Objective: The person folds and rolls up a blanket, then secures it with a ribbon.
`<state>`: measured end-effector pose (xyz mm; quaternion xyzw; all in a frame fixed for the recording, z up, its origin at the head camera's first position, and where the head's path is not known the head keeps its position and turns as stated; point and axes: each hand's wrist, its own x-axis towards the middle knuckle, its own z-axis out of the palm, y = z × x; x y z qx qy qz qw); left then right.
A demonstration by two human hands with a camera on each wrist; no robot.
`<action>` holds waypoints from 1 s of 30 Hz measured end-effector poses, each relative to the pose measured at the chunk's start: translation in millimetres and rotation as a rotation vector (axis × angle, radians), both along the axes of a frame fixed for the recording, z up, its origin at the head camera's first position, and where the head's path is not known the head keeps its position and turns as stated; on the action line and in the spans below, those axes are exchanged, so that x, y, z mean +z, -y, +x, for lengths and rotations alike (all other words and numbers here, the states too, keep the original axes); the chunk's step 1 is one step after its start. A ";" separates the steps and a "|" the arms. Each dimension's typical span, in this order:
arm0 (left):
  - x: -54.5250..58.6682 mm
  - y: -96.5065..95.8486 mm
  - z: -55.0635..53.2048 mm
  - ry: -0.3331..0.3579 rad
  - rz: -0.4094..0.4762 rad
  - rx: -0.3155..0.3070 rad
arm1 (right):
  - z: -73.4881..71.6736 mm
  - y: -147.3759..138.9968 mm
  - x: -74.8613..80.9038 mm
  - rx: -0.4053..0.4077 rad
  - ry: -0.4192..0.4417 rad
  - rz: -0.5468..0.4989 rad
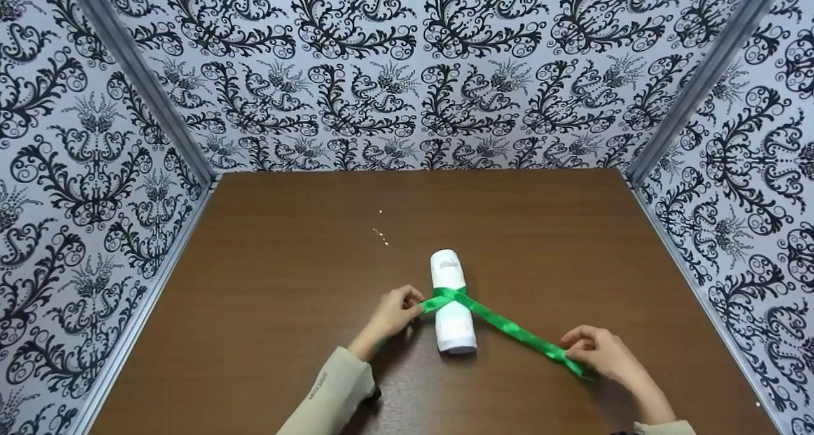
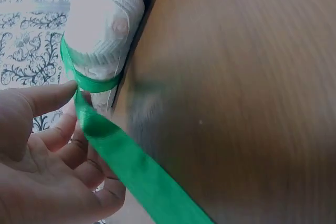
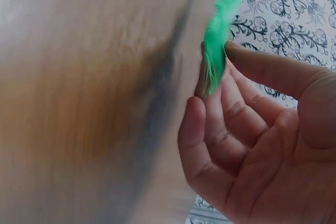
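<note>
A white textured roll (image 1: 455, 325), like rolled paper towel, lies lengthwise on the table with a green ribbon (image 1: 509, 325) wrapped round its middle. The ribbon's two ends cross on top of the roll. My left hand (image 1: 394, 311) pinches one end close to the roll's left side; in the left wrist view the ribbon's tail (image 2: 131, 163) hangs past the fingers. Out to the right, my right hand (image 1: 604, 355) pinches the other end between thumb and fingers, and that length runs straight from the roll. Its frayed tip (image 3: 212, 74) sticks out of the pinch in the right wrist view.
The brown wooden table (image 1: 305, 231) carries a few small pale crumbs (image 1: 381, 234) beyond the roll. Patterned black-and-white walls (image 1: 362, 91) enclose the back and both sides, with grey metal strips (image 1: 146, 82) at the corners.
</note>
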<state>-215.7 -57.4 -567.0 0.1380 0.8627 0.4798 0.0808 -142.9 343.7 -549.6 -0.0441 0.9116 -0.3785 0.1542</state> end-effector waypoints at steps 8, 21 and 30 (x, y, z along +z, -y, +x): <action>9.3 -14.1 5.7 -0.161 -0.172 0.015 | -16.2 33.4 11.1 0.058 -0.053 0.050; 19.7 -44.2 14.8 -0.492 -0.522 -0.001 | -43.0 112.7 16.5 0.173 -0.208 -0.058; 13.4 -46.8 10.6 -0.555 -0.612 0.008 | -51.6 139.6 10.0 0.108 -0.203 -0.107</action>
